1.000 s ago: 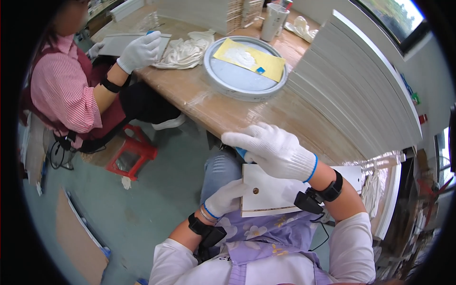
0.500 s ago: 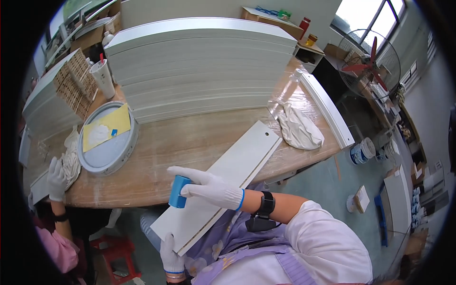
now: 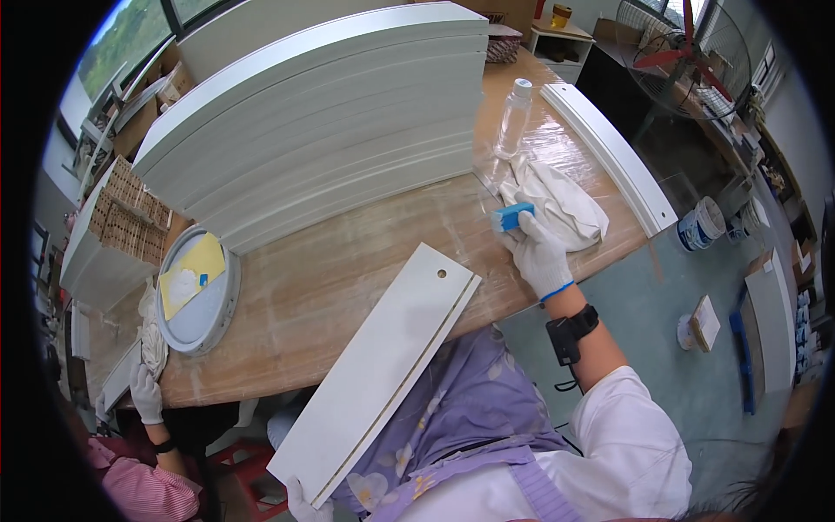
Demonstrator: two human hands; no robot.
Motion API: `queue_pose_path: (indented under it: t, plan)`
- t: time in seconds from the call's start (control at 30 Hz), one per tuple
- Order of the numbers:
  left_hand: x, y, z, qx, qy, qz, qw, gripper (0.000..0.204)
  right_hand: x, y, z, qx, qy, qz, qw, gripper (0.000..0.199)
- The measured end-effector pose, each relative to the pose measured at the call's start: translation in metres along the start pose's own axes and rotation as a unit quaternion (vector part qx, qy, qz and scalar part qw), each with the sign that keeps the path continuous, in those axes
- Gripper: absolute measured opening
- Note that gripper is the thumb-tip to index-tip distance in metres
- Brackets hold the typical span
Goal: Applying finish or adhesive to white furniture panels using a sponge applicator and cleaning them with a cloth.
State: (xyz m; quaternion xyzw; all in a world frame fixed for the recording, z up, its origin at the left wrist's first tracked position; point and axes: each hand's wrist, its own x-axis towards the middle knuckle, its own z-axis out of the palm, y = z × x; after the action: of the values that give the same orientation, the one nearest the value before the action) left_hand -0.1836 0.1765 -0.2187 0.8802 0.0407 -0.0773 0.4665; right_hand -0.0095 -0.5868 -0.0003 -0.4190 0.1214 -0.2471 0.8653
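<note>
My right hand, in a white knit glove, grips a blue block beside a crumpled white cloth on the table. A white grooved board with a round hole near its far end slants from my lap onto the table edge. My left hand, also gloved, holds the board's near end at the lower edge of the view; its fingers partly hide behind the board. A clear bottle with a white cap stands just beyond the cloth.
A tall stack of white boards stands on the wooden table. At left, a round grey lid bears yellow sandpaper with white powder. A co-worker's gloved hand is at far left. A long white board lies along the right edge; a fan stands behind.
My right hand has carried the blue block from above the board to the right, beside the cloth. My left hand still holds the board's near end. The view has shifted.
</note>
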Motion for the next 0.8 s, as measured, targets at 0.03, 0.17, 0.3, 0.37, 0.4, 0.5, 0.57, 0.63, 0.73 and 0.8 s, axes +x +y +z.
queue_pose_path:
  t: [0.03, 0.17, 0.3, 0.37, 0.4, 0.5, 0.57, 0.63, 0.73, 0.8]
  plan:
    - [0.009, 0.009, 0.002, -0.169, -0.018, -0.105, 0.980, 0.049, -0.002, -0.008, -0.009, 0.022, -0.003, 0.008, 1.000, 0.050]
    - [0.017, 0.069, -0.002, -0.702, -0.044, -0.460, 0.542, 0.061, -0.021, -0.014, -0.028, 0.013, -0.035, 0.031, 0.999, 0.040]
    - [0.015, 0.110, 0.001, -0.631, -0.029, -0.423, 0.650, 0.058, -0.030, -0.003, -0.027, 0.083, -0.044, 0.071, 0.993, 0.037]
    - [0.010, 0.128, 0.007, -0.578, -0.021, -0.402, 0.710, 0.057, -0.029, 0.000, -0.010, 0.095, -0.043, 0.085, 0.991, 0.036]
    - [0.006, 0.138, 0.012, -0.550, -0.015, -0.393, 0.737, 0.056, -0.027, 0.004, -0.003, 0.101, -0.039, 0.097, 0.989, 0.036]
    - [0.017, 0.212, 0.048, -0.542, 0.043, -0.284, 0.790, 0.048, -0.011, 0.013, 0.004, 0.074, -0.050, 0.164, 0.982, 0.035]
    - [0.010, 0.219, 0.041, -0.549, 0.076, -0.223, 0.802, 0.044, 0.011, 0.014, -0.001, 0.102, -0.117, 0.219, 0.963, 0.036]
    - [0.014, 0.220, 0.040, -0.556, 0.081, -0.243, 0.791, 0.041, 0.024, 0.021, 0.009, 0.126, -0.183, 0.265, 0.938, 0.037]
    - [0.007, 0.213, 0.035, -0.556, 0.082, -0.214, 0.799, 0.039, 0.027, 0.019, 0.059, -0.023, -0.057, 0.281, 0.958, 0.042]
    - [0.009, 0.231, 0.037, -0.573, 0.066, -0.214, 0.788, 0.040, 0.028, 0.019, 0.076, -0.029, -0.028, 0.312, 0.949, 0.047]
